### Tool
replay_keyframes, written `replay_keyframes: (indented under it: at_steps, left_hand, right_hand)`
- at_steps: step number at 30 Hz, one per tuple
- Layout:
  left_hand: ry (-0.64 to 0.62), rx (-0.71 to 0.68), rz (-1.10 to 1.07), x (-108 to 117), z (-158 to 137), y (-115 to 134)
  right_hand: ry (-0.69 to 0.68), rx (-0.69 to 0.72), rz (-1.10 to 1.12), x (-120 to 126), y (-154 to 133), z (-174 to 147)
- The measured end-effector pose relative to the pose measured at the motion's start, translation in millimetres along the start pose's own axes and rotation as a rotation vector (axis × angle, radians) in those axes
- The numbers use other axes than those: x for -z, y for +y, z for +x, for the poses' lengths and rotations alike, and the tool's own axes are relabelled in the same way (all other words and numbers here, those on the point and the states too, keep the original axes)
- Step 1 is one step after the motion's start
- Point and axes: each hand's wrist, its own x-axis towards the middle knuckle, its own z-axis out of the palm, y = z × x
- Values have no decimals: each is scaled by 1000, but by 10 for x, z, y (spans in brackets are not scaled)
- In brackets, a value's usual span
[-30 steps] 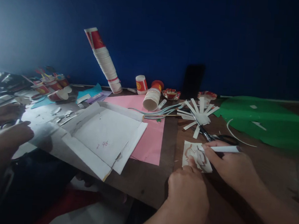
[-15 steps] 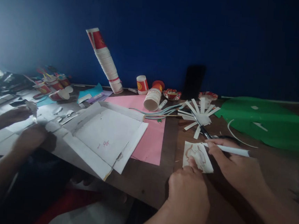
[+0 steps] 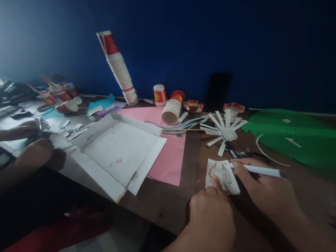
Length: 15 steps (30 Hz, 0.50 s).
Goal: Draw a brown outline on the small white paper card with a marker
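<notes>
My left hand (image 3: 214, 220) presses a small piece of paper (image 3: 231, 186) onto the table with its outstretched index fingertip; the other fingers are folded in. Brown curved outlines and a grey shape are drawn on that paper. My right hand (image 3: 265, 185) is closed around a white marker (image 3: 265, 171), whose tip end points left at the paper's upper edge. Whether the tip touches the paper I cannot tell. Just beyond my right hand lie scissors (image 3: 231, 148) with dark handles, blades toward a white paper cutout with radiating strips (image 3: 228, 133).
Another person's hands (image 3: 36, 151) work at the left. A white box lid (image 3: 115, 149) lies over pink paper (image 3: 174, 158). A tall leaning stack of paper cups (image 3: 120, 71), loose cups (image 3: 170, 112) and blue-grey strands (image 3: 185, 126) sit behind. Green sheet (image 3: 302, 134) lies right.
My right hand and the marker have shifted very slightly; my left hand stays on the paper. The other person's hands and arms have moved at the left.
</notes>
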Motion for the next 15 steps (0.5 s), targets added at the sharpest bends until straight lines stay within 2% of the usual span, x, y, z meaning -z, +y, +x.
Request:
replay_keyframes:
  at_steps: [15]
  left_hand:
    - [65,20,-4,-15,-44,12]
  right_hand:
    - [-58,15,-58,-44,9,39]
